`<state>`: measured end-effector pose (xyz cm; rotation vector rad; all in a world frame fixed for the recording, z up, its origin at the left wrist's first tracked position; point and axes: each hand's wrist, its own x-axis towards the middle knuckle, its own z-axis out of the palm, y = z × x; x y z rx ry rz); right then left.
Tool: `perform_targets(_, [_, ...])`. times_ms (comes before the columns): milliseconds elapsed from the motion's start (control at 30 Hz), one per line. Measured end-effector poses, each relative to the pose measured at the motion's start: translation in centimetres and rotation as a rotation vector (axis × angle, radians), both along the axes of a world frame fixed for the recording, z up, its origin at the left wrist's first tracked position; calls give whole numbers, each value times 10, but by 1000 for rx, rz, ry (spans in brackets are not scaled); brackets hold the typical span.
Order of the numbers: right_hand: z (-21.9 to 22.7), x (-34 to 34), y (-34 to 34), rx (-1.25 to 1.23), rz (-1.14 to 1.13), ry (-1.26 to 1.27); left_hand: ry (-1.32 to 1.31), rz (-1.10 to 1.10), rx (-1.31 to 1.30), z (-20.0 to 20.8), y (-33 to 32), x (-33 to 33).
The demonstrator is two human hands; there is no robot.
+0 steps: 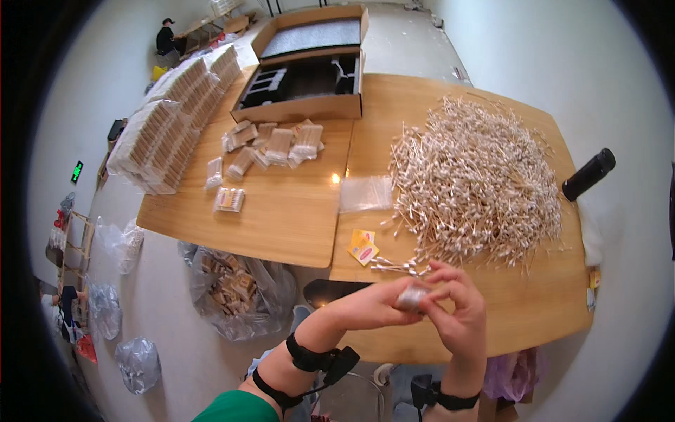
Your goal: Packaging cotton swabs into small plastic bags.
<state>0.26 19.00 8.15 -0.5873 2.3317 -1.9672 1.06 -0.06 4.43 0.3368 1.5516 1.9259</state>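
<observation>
In front of you, 2 wood-topped tables (281,219) meet edge to edge. Your left one carries plastic-wrapped stacks (172,119), small loose packs (280,144) and most of an open cardboard box (309,110). Your right one bears a heap of cotton swabs (478,183), clear plastic sheeting (365,195), 2 yellow cards (363,250), scattered swabs (395,266) and a black bottle (589,174).

The right tabletop (541,316), adjoining the left tabletop (288,211), bears a pile of cotton swabs (478,183), with a bottle (589,174) to its right and a plastic bag (365,194) to its left; cards (364,250), then several loose swabs (402,267), lie before the bag. On the left tabletop lie swab packs (280,144), with an open cardboard box (302,109) behind them and stacked packs (158,137) to their left; a filled plastic sack (271,309) stands on the floor (176,302) in front.
</observation>
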Motion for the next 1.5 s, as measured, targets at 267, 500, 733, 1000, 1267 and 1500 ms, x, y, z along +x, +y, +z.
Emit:
perform_targets(267, [-23, -13, -10, -160, 154, -114, -256, 77, 148, 0, -14, 0])
perform_targets(500, [-29, -11, -4, -184, 282, -184, -225, 15, 170, 2, -10, 2])
perform_targets(733, [-17, -9, 5, -67, 308, -151, -157, 5, 127, 4, -7, 2])
perform_targets(1000, [-21, -7, 14, -97, 135, -234, -17, -11, -238, 9, 2, -3])
perform_targets(1267, [-15, -6, 12, -24, 7, -104, -120, 169, -133, 8, 9, -1])
perform_targets(1500, [-31, -8, 27, -215, 281, -260, -222, 91, 123, -11, 18, 0])
